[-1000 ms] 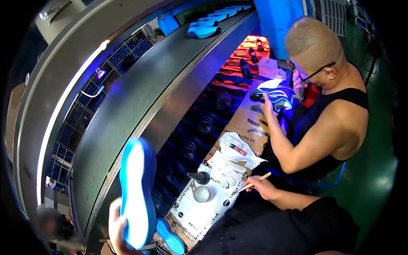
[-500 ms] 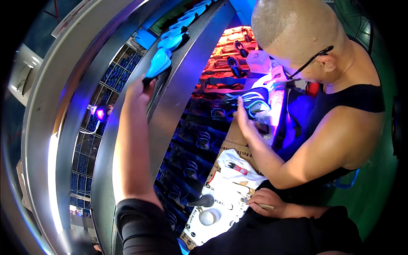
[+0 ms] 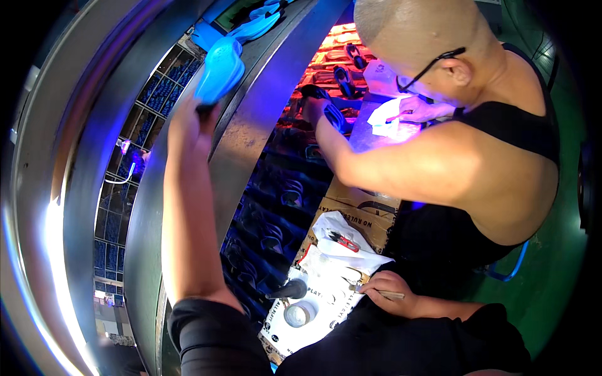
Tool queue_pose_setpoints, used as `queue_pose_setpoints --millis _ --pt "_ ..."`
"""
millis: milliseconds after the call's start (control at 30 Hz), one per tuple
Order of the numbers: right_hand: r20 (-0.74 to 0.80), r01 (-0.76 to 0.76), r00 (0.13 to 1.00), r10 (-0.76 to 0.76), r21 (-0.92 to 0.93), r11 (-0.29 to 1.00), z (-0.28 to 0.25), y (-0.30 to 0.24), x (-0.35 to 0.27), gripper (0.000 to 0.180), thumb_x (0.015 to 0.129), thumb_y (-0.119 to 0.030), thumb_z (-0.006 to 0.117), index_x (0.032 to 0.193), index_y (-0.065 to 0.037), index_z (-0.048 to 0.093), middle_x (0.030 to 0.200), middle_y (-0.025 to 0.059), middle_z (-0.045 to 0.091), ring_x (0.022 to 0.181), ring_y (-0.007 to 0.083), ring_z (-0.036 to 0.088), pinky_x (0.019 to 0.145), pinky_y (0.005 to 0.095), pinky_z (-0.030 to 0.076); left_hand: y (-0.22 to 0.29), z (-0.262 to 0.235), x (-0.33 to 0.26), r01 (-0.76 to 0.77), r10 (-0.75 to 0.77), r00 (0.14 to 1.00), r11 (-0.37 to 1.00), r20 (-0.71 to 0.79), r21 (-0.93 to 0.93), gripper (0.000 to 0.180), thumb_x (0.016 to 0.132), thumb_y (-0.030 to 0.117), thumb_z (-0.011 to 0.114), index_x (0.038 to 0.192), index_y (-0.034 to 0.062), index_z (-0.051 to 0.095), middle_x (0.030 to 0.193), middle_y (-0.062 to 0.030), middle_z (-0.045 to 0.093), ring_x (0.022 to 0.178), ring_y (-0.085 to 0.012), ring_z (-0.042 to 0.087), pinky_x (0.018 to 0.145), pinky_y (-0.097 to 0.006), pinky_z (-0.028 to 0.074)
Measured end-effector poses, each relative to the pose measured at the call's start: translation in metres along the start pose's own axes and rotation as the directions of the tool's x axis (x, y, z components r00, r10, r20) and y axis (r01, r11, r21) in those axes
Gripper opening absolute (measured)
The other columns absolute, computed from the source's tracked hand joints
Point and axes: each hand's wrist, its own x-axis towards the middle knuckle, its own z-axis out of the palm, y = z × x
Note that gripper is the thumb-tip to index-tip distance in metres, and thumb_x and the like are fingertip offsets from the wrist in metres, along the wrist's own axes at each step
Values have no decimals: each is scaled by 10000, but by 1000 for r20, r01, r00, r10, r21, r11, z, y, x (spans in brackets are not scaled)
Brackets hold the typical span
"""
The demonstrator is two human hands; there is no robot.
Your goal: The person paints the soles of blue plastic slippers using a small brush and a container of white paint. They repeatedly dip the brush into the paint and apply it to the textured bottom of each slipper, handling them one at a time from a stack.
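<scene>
My left hand [image 3: 193,122] is raised at the long metal ledge, closed round the black end of a blue shoe-shaped piece [image 3: 221,69]. More blue pieces [image 3: 257,26] lie in a row beyond it on the ledge. Low on the right, my right hand [image 3: 396,294] is closed on a small brush [image 3: 392,294] with a pale wooden handle. Its tip points left over the white work sheet [image 3: 332,313]. On that sheet, left of the brush, are a round pot [image 3: 299,314] of whitish content and a dark cone-shaped thing [image 3: 290,289].
A co-worker [image 3: 464,150] sits close on the right, one arm reaching across the lower belt. Dark shoe parts [image 3: 276,232] lie along this belt, lit red at its far end. Red snips [image 3: 345,242] rest on a white cloth [image 3: 335,225]. Curved metal housing [image 3: 144,250] bounds the left.
My left hand and the blue piece sit a little higher and further left in view. The co-worker's near arm has swung out over the belt. My right hand keeps the brush.
</scene>
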Motion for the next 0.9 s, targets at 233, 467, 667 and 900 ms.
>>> queue_pose_setpoints --millis 233,467,667,900 --pt "-105 -237 951 290 354 905 16 4 -16 293 963 -202 464 885 10 651 813 91 625 738 144 599 698 282 494 35 -111 -259 -6 1 999 991 43 131 743 749 272 647 1342 -88 380 1342 -227 447 1242 -318 454 1063 -409 334" --pt "-47 -346 898 438 541 767 66 -17 -13 385 965 -315 480 786 1 606 723 67 601 659 135 554 636 266 448 21 -252 -489 338 -363 870 932 -334 -133 905 606 185 756 1357 -97 337 1306 -209 493 1204 -302 501 1052 -400 356" --pt "71 -362 929 363 375 854 130 -23 8 302 982 -241 448 885 4 597 806 58 591 729 119 527 676 248 424 -60 -313 -649 375 -549 806 763 -221 -527 687 673 227 760 1217 -55 448 912 -95 575 740 -192 568 622 -302 450" --pt "254 -151 955 152 -25 988 196 -27 38 272 911 -249 560 791 -28 663 784 85 643 750 160 604 679 298 468 -114 -311 -690 357 -651 689 687 -318 -633 477 747 186 704 1135 31 476 856 -58 568 654 -157 540 502 -271 417"
